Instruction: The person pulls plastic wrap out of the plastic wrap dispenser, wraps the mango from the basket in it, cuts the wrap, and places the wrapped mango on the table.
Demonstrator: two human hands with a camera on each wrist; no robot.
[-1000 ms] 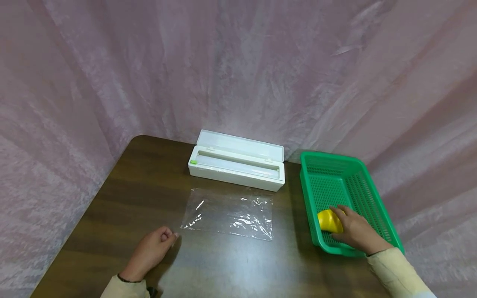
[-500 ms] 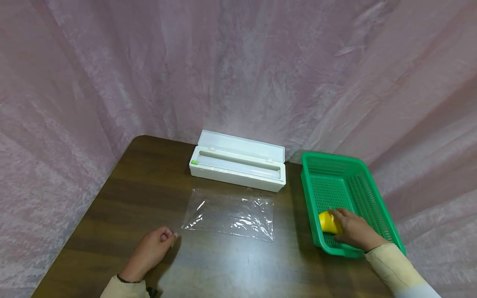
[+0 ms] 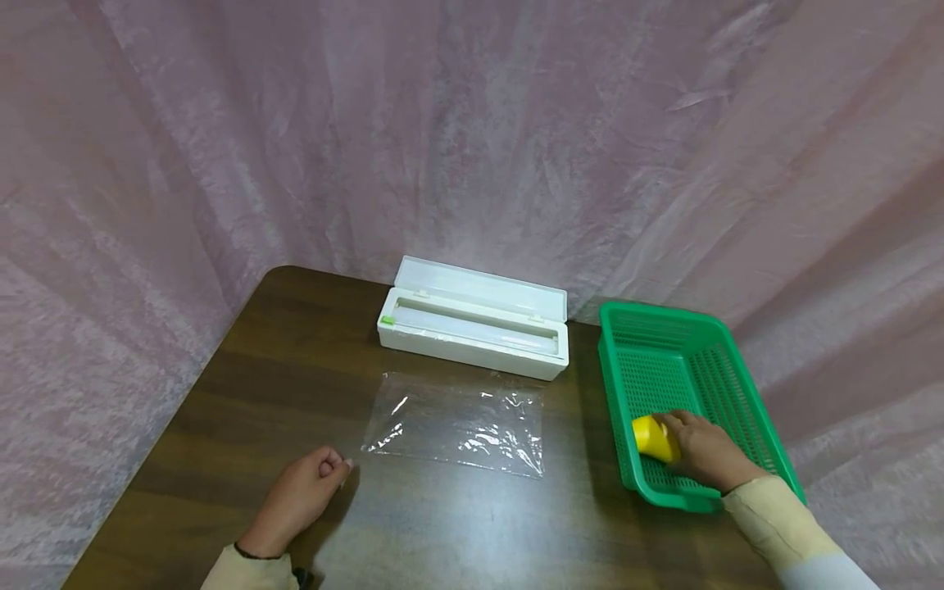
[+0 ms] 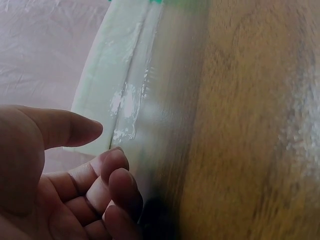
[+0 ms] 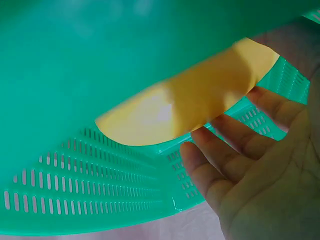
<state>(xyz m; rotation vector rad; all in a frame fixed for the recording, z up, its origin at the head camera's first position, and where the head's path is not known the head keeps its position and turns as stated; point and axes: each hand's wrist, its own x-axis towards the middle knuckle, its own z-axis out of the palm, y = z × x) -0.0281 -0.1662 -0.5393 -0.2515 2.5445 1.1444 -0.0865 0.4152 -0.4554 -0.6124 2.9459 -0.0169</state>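
Note:
A smooth, shiny yellow rounded thing (image 3: 655,438) lies at the near end of the green basket (image 3: 625,447); its exact kind cannot be told. My right hand (image 3: 706,449) grips it from the right. In the right wrist view, fingertips (image 5: 204,134) touch one side of the yellow thing (image 5: 185,100), and the basket wall hides part of it. My left hand (image 3: 298,497) hovers at the table's left front, fingers loosely curled around nothing. Just beyond it a clear plastic sheet (image 3: 450,418) is spread flat.
Behind the sheet stands a white cling film dispenser (image 3: 472,352), its lid raised, a roll inside and a green slider at its left end. A brown wooden table (image 3: 273,369) carries everything. A pink curtain (image 3: 472,123) hangs along its back and sides.
My right hand has closed further around the yellow thing, which has tilted slightly inside the basket. The left hand has stayed where it was.

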